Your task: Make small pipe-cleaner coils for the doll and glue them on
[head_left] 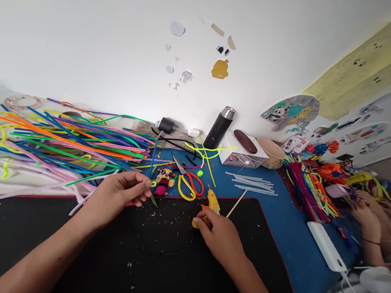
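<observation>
My left hand (126,189) is closed in a pinch, and a small green strip (153,201) sticks out at its fingertips. On the right, my right hand (221,235) has its fingers wrapped round the handle of a yellow hot glue gun (213,201), whose nozzle points away from me. Between the hands and slightly beyond them lies a small doll (164,181) with a magenta lower part. Scissors (187,186) with yellow and red handles rest beside it, blades pointing away. A wooden stick (237,204) lies right of the glue gun.
Bundled pipe cleaners (80,140) spread across the left. Glue sticks (254,184), a black thermos (219,128), a white box (243,155) and a bowl (270,153) stand beyond the black mat (151,256). At right, another person's hands (368,214) work near a white power strip (327,246).
</observation>
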### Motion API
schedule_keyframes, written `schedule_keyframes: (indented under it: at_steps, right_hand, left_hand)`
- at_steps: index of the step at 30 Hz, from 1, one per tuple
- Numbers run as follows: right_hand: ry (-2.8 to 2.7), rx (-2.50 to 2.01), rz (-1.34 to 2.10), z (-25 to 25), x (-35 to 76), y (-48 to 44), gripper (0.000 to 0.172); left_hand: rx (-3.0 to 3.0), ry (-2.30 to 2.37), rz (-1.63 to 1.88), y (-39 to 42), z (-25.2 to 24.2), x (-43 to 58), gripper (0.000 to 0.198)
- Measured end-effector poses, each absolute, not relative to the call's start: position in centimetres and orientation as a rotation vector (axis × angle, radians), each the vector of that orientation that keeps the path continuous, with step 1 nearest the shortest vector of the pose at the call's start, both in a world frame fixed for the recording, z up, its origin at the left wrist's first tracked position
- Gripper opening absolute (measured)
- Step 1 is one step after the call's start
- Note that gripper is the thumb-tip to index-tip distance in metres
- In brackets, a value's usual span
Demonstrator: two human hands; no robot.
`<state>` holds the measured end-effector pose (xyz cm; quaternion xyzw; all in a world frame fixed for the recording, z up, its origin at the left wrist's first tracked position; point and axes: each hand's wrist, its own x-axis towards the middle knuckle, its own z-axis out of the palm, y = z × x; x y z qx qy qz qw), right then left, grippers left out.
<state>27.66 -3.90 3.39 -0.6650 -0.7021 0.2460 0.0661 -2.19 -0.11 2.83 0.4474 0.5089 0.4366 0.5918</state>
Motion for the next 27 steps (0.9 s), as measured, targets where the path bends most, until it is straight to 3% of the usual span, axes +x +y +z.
schedule_keyframes:
  at_steps: [7, 14, 22, 27]
  right_hand:
    - [-2.032, -1.978, 0.831, 3.8, 29.4, -6.0, 0.024]
    - [-1.828, -2.17, 0.613, 1.6, 27.4, -7.0, 0.031]
    - [-1.764, -2.09, 0.498, 0.6, 27.1, -7.2, 0.019]
    - [-1.549, -1.949, 0.606, -0.4, 27.7, -8.3, 0.028]
  left_hand:
    - [1.013, 1.184, 1.014, -0.1, 3.0, -2.2, 0.053]
    - [1.038, 1.166, 1.015, -0.1, 2.8, -2.2, 0.051]
    - [0.981, 1.164, 1.042, -0.3, 3.5, -1.9, 0.051]
    - [0.967, 1.131, 1.047, -0.3, 3.4, -1.9, 0.049]
